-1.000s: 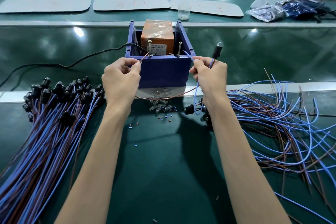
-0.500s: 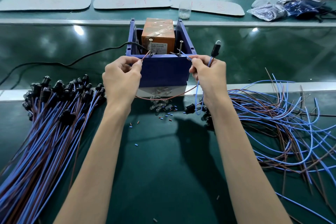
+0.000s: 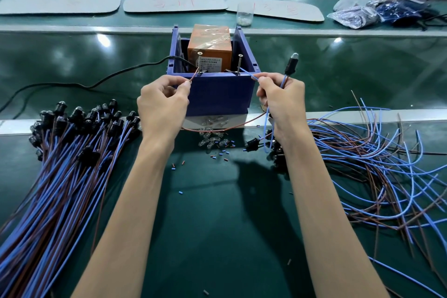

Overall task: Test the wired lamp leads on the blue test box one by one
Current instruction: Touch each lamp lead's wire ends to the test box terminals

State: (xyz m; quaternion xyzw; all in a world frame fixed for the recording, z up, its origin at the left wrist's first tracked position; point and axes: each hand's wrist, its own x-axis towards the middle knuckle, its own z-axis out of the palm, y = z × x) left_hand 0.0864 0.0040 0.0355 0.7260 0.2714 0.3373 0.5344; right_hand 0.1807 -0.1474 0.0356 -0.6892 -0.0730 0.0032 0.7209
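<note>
At twelve o'clock, just beyond the hands, the blue test box (image 3: 220, 94) was set. The brown lead (image 3: 193, 78), pinched by the left hand (image 3: 162, 101), was aimed one o'clock at a screw (image 3: 199, 63); the blue lead (image 3: 249, 74), pinched by the right hand (image 3: 280, 101), eleven o'clock.

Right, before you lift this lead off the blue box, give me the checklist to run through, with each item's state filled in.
1. Brown lead tip against the left screw: ok, it reaches the screw's base.
2. Blue lead tip against the right screw: ok, as far as the view shows.
3. Left hand and right hand each pinch their lead end: ok.
4. Black power cable runs into the blue test box: ok.
5. Lamp standing above the right hand is glowing: cannot tell.
</note>
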